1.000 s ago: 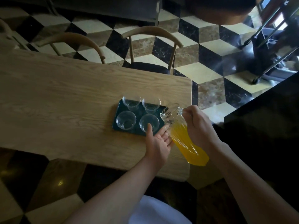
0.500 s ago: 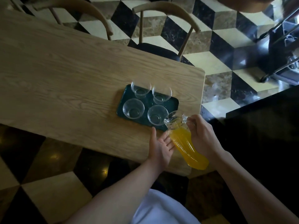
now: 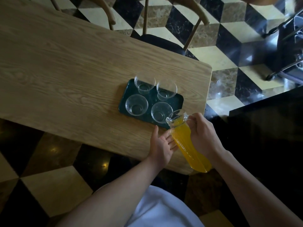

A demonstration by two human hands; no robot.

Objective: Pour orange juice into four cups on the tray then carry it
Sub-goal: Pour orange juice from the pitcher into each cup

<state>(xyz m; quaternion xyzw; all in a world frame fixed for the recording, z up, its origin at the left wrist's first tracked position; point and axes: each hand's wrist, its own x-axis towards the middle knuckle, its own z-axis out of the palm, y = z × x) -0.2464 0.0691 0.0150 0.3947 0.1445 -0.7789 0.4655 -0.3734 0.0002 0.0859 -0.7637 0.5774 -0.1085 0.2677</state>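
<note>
While the right hand (image 3: 202, 136) keeps its grip curled round the handle of a ribbed glass jug (image 3: 186, 141) of orange juice, the spout tips over the nearest of four clear, round, empty cups (image 3: 161, 114). They stand on a dark green rounded-rectangle tray (image 3: 179, 99) just beyond the grip. The left hand (image 3: 161, 147), fingers loose, supports the jug's side. No writing shows. The wood-grain desk (image 3: 65, 71) stands on a marble cube-pattern floor (image 3: 226, 51).
</note>
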